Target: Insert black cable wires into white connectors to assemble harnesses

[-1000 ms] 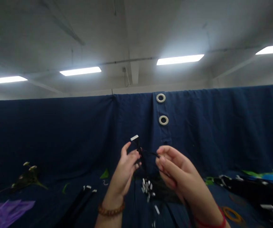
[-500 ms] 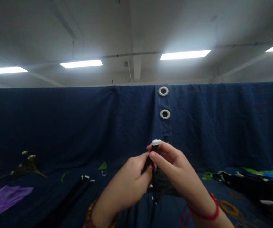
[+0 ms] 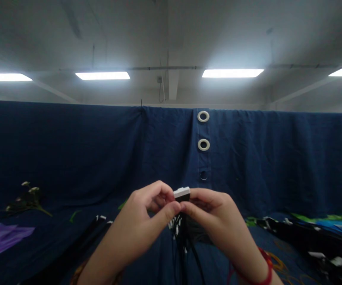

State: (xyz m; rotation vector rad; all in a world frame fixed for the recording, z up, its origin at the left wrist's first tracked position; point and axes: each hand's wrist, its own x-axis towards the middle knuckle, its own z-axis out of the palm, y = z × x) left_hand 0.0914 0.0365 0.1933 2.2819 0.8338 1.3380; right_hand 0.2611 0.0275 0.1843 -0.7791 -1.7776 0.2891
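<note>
A: What have the hands got?

B: The left hand (image 3: 138,225) and the right hand (image 3: 215,221) are both closed in a tight pinch, fingertips almost meeting, on a white-capped black connector (image 3: 182,193). It stands upright just above the fingers, between the two hands.

A: Anything hanging from it?

B: Yes, thin black wires (image 3: 185,247) drop from under the grip, with small white-tipped ends (image 3: 173,225) bunched just below the hands.

A: And around them?

B: A red cord bracelet (image 3: 264,273) circles the right wrist. Down on the left, a navy cloth (image 3: 212,257) carries black cables (image 3: 92,233), near a purple sheet (image 3: 1,241) and a flower sprig (image 3: 25,202). On the right, a black bundle with white tips (image 3: 304,237) lies beside orange rubber bands (image 3: 273,259).

A: Behind?

B: A navy curtain (image 3: 99,158) with white grommets (image 3: 203,116).
</note>
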